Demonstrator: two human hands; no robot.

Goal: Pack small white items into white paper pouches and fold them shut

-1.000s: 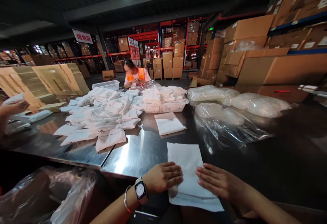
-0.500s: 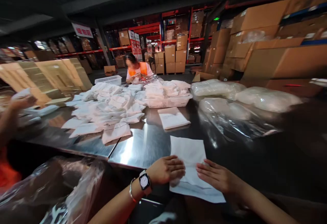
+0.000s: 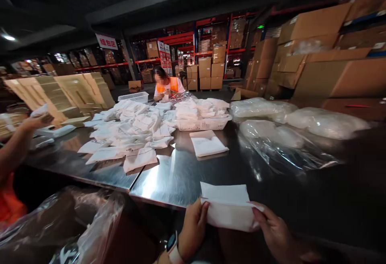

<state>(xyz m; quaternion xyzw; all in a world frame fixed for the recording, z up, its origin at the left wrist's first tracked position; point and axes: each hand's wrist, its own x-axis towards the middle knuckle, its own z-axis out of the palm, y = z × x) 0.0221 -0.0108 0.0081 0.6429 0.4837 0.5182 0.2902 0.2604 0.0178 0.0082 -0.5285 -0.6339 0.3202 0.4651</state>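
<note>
A white pouch [image 3: 230, 213] with its upper part folded back lies at the front edge of the metal table [image 3: 163, 179]. My left hand [image 3: 193, 222] pinches its left side, thumb on top. On the right side, my right hand [image 3: 273, 224] grips the pouch between thumb and fingers. A flat white packet [image 3: 208, 143] rests farther up the table. Beyond it stands a white perforated basket [image 3: 203, 124] heaped with white packets. To its left spreads a large loose pile of white packets [image 3: 132, 129].
Clear plastic bags [image 3: 271, 131] cover the table's right side. A plastic-lined box [image 3: 99, 215] stands below at left. One co-worker's hand [image 3: 42, 119] holds a white packet at far left; another person in an orange vest [image 3: 173, 85] sits across. Cardboard boxes [image 3: 313, 23] rise at right.
Both hands have gone from lying flat on the pouch to gripping its two sides. The pouch now looks folded and shorter. The view has shifted slightly.
</note>
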